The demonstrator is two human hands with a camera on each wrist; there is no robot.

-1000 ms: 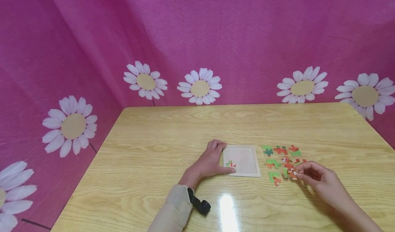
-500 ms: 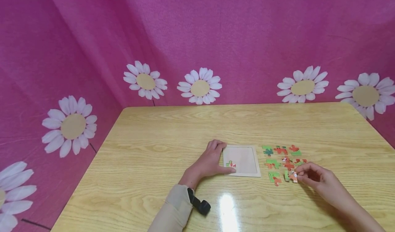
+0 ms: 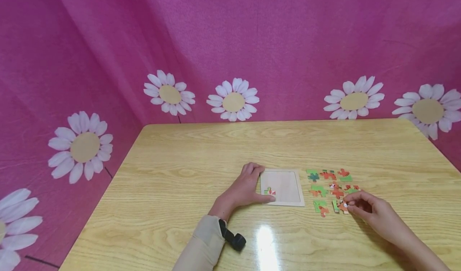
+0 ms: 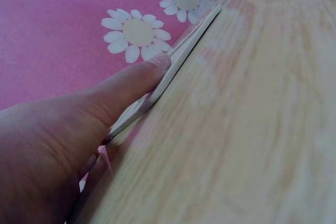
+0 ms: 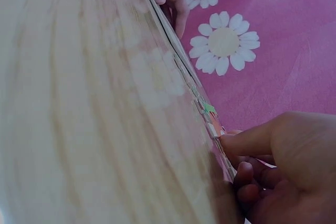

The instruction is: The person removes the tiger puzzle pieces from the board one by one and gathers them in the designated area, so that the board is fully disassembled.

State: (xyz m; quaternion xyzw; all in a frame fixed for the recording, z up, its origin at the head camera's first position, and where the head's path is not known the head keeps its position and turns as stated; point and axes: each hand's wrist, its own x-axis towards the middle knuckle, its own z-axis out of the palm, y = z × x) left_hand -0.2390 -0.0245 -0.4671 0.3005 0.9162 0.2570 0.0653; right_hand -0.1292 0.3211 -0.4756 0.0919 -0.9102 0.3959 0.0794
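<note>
My left hand holds the left side of a shallow wooden puzzle tray, its thumb lying over the near rim. One red-and-green puzzle piece sits inside the tray, close to that thumb. To the right of the tray, my right hand pinches an orange, white and green puzzle piece between thumb and fingers. In the right wrist view, the pinched puzzle piece stands tilted at the table surface, partly covered by the thumb.
Several loose puzzle pieces lie in rough rows right of the tray, among them a green-and-teal piece and a green-and-orange piece. The wooden table meets a pink flowered curtain behind. A black strap circles the left wrist.
The pinched puzzle piece has moved slightly nearer to me and lower, and its tilt has changed in my right hand. My left hand and the tray have stayed in place.
</note>
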